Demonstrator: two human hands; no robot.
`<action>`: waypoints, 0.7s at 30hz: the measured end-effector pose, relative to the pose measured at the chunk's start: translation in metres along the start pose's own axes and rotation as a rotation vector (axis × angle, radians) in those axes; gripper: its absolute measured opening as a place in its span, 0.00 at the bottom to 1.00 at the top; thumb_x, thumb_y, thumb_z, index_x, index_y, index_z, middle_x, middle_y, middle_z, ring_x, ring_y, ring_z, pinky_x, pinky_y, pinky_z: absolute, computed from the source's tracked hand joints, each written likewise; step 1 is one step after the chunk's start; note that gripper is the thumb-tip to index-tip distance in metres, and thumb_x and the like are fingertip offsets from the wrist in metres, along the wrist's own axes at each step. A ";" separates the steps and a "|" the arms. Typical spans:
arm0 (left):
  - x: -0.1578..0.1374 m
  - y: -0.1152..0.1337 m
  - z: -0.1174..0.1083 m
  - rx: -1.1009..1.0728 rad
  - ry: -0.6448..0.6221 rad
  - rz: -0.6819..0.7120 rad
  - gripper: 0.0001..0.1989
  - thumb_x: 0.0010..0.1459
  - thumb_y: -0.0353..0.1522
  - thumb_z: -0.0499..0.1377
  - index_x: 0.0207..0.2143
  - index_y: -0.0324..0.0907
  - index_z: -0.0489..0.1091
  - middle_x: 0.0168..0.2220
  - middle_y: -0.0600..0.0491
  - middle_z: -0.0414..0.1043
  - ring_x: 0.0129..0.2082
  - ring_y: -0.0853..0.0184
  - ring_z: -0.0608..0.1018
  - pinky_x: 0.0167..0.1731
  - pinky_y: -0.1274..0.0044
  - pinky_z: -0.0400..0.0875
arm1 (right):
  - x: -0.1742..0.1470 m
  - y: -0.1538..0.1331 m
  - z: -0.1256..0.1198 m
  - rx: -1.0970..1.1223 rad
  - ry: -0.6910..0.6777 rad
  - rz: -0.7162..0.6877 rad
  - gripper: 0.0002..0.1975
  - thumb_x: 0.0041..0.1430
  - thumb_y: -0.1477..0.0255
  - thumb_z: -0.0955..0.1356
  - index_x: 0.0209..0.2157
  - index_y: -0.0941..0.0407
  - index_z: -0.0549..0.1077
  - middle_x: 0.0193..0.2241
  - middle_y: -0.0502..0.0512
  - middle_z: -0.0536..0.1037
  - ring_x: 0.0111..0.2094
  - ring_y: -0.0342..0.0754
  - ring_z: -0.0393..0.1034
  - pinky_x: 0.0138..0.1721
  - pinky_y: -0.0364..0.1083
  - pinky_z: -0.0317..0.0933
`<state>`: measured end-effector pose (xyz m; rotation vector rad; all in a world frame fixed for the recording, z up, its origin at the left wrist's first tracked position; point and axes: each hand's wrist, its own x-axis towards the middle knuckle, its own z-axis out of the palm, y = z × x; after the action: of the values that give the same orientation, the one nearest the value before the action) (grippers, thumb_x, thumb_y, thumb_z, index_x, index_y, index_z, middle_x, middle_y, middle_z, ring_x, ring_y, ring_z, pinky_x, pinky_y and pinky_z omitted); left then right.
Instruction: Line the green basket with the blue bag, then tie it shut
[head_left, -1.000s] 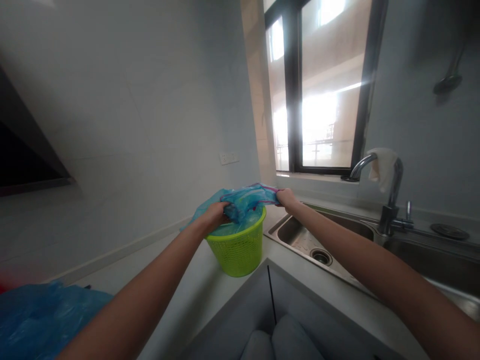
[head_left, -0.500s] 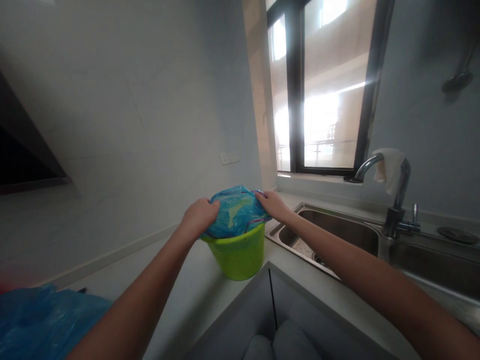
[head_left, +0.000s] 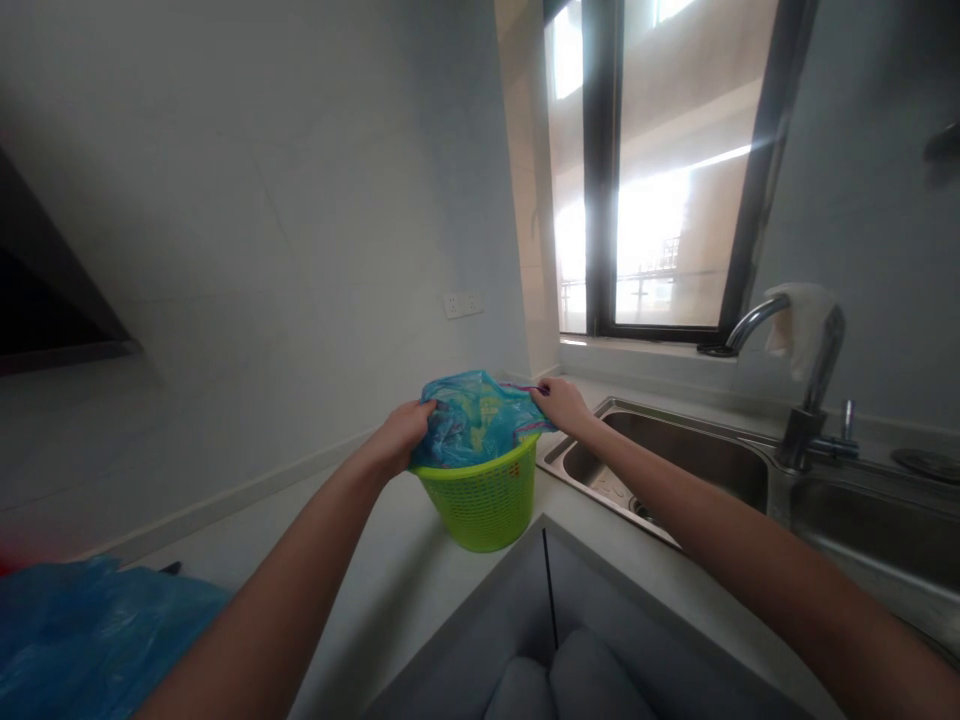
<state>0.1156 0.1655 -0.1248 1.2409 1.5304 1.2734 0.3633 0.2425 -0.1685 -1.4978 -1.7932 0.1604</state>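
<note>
A green perforated plastic basket stands upright on the corner of the white counter. Thin blue plastic bag film covers its mouth, and the green shows through. My left hand is closed on the bag's edge at the left rim. At the right side my right hand pinches the bag's opening, where a pink-purple drawstring shows, and holds the plastic stretched outward. The fingertips of both hands are partly hidden in the folds.
A steel double sink lies right of the basket, with a faucet and a pale cloth draped over it. Another blue plastic bag rests on the counter at lower left. A wall with sockets and a window stand behind.
My right hand has moved a little right, pulling the bag's edge outward past the basket rim. The film over the basket's mouth has sunk slightly. The view has shifted a little.
</note>
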 end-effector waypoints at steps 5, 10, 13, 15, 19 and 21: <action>0.028 -0.005 0.016 -0.060 0.009 -0.052 0.07 0.51 0.28 0.56 0.32 0.36 0.73 0.25 0.45 0.75 0.24 0.57 0.78 0.26 0.65 0.77 | 0.008 0.011 0.004 0.028 -0.001 0.055 0.15 0.62 0.67 0.64 0.25 0.57 0.76 0.29 0.60 0.79 0.31 0.49 0.70 0.31 0.44 0.52; 0.059 -0.014 -0.002 0.011 0.252 0.110 0.20 0.38 0.24 0.55 0.38 0.39 0.72 0.27 0.51 0.74 0.26 0.62 0.76 0.28 0.73 0.73 | 0.016 0.029 0.015 0.145 -0.025 0.166 0.17 0.61 0.66 0.66 0.20 0.57 0.74 0.20 0.54 0.74 0.26 0.46 0.66 0.28 0.43 0.50; 0.079 -0.016 -0.021 0.064 0.365 0.162 0.19 0.39 0.27 0.55 0.37 0.40 0.73 0.30 0.50 0.75 0.30 0.61 0.76 0.28 0.74 0.71 | 0.019 0.037 0.024 0.249 -0.040 0.255 0.18 0.60 0.64 0.66 0.19 0.58 0.72 0.16 0.51 0.68 0.22 0.44 0.63 0.25 0.43 0.50; 0.092 -0.018 -0.033 0.088 0.401 0.174 0.13 0.41 0.30 0.56 0.32 0.40 0.73 0.30 0.49 0.75 0.32 0.60 0.76 0.28 0.73 0.71 | 0.020 0.040 0.030 0.331 -0.055 0.307 0.19 0.60 0.62 0.67 0.19 0.57 0.72 0.15 0.50 0.67 0.21 0.43 0.62 0.24 0.42 0.51; 0.113 -0.029 -0.048 0.126 0.412 0.179 0.07 0.42 0.35 0.57 0.24 0.42 0.71 0.30 0.47 0.75 0.32 0.58 0.77 0.28 0.72 0.72 | 0.026 0.038 0.041 0.500 -0.116 0.407 0.18 0.59 0.60 0.69 0.21 0.57 0.72 0.17 0.49 0.68 0.19 0.43 0.62 0.21 0.42 0.55; 0.118 -0.037 -0.051 0.147 0.398 0.182 0.07 0.42 0.36 0.57 0.23 0.43 0.70 0.28 0.47 0.75 0.31 0.57 0.77 0.28 0.71 0.73 | 0.031 0.035 0.046 0.564 -0.148 0.456 0.17 0.58 0.60 0.70 0.22 0.57 0.72 0.17 0.50 0.69 0.19 0.42 0.63 0.19 0.42 0.57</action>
<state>0.0332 0.2680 -0.1481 1.2964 1.8511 1.6251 0.3619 0.2972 -0.2043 -1.4634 -1.3215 0.9414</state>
